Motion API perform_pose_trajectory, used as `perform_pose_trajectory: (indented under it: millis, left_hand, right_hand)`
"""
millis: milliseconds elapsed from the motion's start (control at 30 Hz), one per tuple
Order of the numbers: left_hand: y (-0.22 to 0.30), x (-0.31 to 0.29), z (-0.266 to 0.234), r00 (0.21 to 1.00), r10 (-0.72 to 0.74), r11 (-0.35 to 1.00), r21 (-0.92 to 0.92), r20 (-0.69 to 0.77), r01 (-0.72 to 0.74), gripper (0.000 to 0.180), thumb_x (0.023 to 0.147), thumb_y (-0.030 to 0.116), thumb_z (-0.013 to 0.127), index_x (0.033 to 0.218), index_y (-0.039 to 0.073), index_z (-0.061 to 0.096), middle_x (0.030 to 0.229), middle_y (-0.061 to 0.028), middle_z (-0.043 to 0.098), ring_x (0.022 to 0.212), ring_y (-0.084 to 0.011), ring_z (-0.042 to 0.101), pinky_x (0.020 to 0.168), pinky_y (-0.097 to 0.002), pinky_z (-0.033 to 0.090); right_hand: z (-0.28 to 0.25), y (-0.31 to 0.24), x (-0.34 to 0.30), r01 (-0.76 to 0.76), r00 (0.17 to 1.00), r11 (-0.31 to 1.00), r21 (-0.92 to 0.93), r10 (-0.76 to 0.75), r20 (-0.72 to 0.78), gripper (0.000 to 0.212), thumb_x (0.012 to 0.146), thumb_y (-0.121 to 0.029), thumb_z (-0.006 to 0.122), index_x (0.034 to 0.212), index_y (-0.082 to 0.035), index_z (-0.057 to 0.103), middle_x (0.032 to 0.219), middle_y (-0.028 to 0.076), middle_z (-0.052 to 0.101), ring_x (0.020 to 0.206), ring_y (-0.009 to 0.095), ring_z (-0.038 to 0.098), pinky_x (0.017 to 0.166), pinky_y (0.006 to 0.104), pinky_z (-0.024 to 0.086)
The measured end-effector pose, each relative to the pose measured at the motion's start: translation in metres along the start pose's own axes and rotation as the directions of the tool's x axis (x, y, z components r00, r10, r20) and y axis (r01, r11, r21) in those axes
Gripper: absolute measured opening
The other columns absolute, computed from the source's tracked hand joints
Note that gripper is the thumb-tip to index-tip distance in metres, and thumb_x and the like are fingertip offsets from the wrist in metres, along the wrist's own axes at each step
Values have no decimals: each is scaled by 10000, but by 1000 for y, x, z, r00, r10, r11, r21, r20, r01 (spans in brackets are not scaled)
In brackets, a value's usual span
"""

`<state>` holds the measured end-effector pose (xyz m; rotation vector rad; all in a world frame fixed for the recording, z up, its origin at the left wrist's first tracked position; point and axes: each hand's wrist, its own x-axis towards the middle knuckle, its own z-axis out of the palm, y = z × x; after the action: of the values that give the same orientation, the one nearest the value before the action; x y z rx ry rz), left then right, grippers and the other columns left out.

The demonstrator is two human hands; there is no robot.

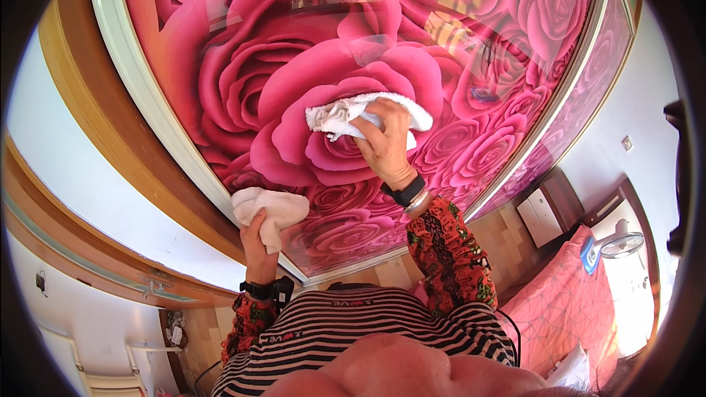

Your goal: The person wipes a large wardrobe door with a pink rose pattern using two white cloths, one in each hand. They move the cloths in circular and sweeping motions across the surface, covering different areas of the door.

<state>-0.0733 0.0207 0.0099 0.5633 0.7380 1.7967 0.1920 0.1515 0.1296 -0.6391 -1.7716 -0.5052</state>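
In front of me stands a glossy door panel (294, 95) printed with large pink roses. My right hand (386, 140) presses a crumpled white cloth (412, 109) against the middle of it, fingers curled over the fabric. Lower down on the left, my left hand (255, 246) grips a second white cloth (283, 209), which is bunched up by the panel's white frame (173, 129). Part of that hand's fingers is hidden by the cloth.
A brown and white door frame (88, 103) runs along the left. Another rose panel (581, 103) adjoins on the right. Behind it are a small cabinet (540, 217), a bed with a pink cover (566, 294) and a fan (621, 244).
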Motion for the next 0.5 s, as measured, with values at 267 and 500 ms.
perform_pose_trajectory:
  millis: [267, 500]
  left_hand:
    - [41, 9, 36, 886, 461, 882, 143, -57, -450, 371, 926, 3, 634, 1288, -25, 557, 1209, -115, 646, 1076, -204, 645, 933, -327, 525]
    - [77, 20, 59, 646, 764, 613, 324, -8, -721, 331, 949, 43, 640, 1262, -30, 561, 1194, -111, 645, 1046, -177, 633, 900, -309, 530]
  right_hand:
    - [-14, 52, -7, 51, 995, 989, -140, -62, -75, 408, 677, -33, 719, 1070, -137, 679, 1191, 147, 594, 1060, 340, 567, 881, 454, 463]
    - [-29, 87, -7, -569, 703, 817, 91, 541, -462, 378, 871, -59, 715, 1234, -19, 616, 1162, 153, 524, 1076, 310, 546, 946, 380, 450]
